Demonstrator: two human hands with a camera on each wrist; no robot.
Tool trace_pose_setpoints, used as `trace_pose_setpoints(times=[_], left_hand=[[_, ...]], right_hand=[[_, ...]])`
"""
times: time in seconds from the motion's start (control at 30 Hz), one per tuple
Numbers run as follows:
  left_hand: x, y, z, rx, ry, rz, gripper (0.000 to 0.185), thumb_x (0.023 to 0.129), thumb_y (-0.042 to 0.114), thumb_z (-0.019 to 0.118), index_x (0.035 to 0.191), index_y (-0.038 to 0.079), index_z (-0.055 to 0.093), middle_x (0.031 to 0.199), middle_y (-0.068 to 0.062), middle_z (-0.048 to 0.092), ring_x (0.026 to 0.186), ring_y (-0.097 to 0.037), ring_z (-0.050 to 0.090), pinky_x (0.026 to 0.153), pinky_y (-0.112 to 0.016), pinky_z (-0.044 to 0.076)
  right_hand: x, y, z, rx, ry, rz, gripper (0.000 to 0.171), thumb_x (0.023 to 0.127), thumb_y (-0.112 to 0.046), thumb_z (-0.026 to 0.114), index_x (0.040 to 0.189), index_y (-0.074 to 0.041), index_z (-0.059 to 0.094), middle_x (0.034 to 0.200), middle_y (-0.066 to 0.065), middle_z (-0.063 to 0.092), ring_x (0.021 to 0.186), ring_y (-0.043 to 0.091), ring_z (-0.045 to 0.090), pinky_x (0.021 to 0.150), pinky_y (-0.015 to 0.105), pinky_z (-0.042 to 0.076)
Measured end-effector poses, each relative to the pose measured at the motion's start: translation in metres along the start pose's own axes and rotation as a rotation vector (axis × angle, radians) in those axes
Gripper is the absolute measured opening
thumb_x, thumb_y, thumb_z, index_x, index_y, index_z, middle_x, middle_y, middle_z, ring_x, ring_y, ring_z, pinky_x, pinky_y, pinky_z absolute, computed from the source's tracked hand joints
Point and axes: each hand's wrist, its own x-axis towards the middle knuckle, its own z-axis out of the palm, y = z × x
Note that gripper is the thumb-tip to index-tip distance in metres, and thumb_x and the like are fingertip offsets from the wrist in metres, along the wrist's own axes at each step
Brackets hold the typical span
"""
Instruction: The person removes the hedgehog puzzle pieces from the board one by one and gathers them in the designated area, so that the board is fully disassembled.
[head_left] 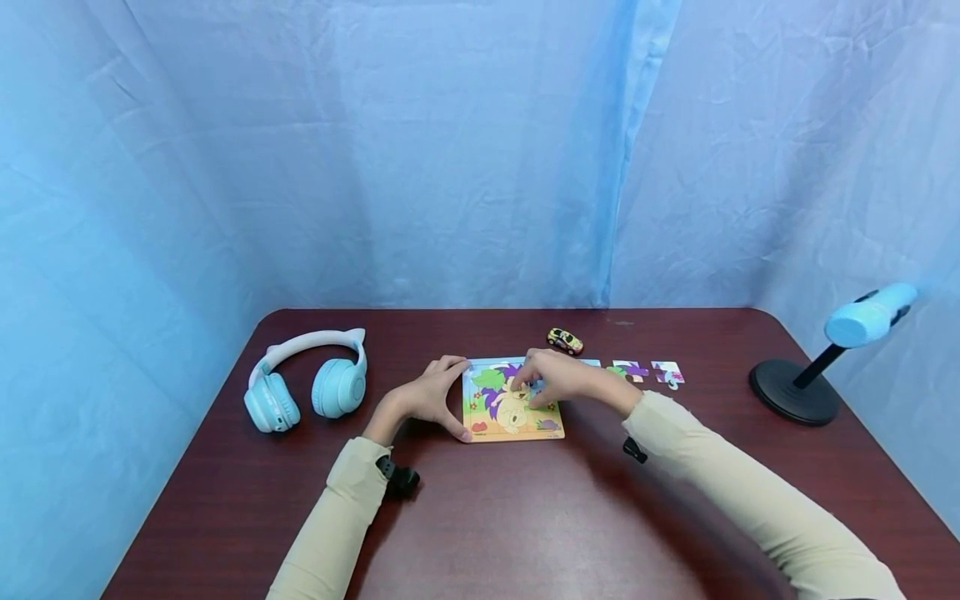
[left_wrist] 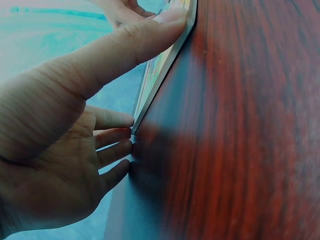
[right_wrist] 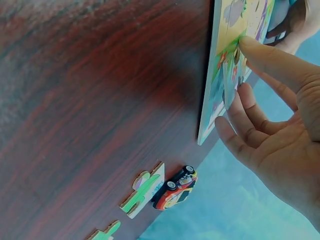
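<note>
The head view is showing both hands at the puzzle board (head_left: pixel 514 401), lying mid-table. Only the left wrist view is revealing how the left hand (head_left: pixel 430 397) is bracing it: thumb along one edge, fingers (left_wrist: pixel 114 136) touching another. The right wrist view is showing the right hand (head_left: pixel 557 377) pinching a piece (right_wrist: pixel 231 75) into the board, half tilted. Loose pieces (head_left: pixel 647 372) and a toy car (head_left: pixel 565 340) are lying just beyond; the right forearm is covering part of them. Headphones (head_left: pixel 309 382) are sitting left, a lamp (head_left: pixel 832 358) right. The table (head_left: pixel 525 517) is dark red wood, with blue cloth (head_left: pixel 375 150) hanging behind.
</note>
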Motion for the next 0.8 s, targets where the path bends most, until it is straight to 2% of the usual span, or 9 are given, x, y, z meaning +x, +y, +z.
trace_pose_setpoints(times=[0.2,0.43,0.8], left_hand=[[-0.001,0.000,0.001,-0.004,0.002,-0.005,0.123,0.068,0.042,0.095,0.162,0.007,0.024,0.163,-0.012,0.026,0.148,-0.032,0.025,0.119,-0.052,0.035],[0.001,0.000,0.002,0.005,0.000,-0.005,0.123,0.069,0.043,0.094,0.163,0.007,0.023,0.163,-0.012,0.026,0.148,-0.032,0.025,0.119,-0.053,0.035],[0.000,0.001,0.001,0.006,-0.006,-0.015,0.123,0.069,0.043,0.094,0.163,0.008,0.023,0.163,-0.011,0.025,0.148,-0.031,0.025,0.119,-0.052,0.034]], right_hand=[[0.001,-0.005,-0.001,-0.040,-0.018,0.014,0.028,0.085,-0.012,0.083,0.113,-0.012,0.080,0.103,0.002,0.067,0.094,0.018,0.055,0.079,0.028,0.048],[0.000,-0.009,-0.002,-0.054,-0.019,0.006,0.029,0.084,-0.006,0.081,0.113,-0.009,0.080,0.106,0.005,0.069,0.098,0.023,0.060,0.080,0.030,0.052],[-0.005,-0.009,0.003,-0.089,0.042,0.015,0.034,0.078,-0.008,0.079,0.112,-0.014,0.080,0.108,0.003,0.068,0.094,0.017,0.060,0.072,0.027,0.048]])
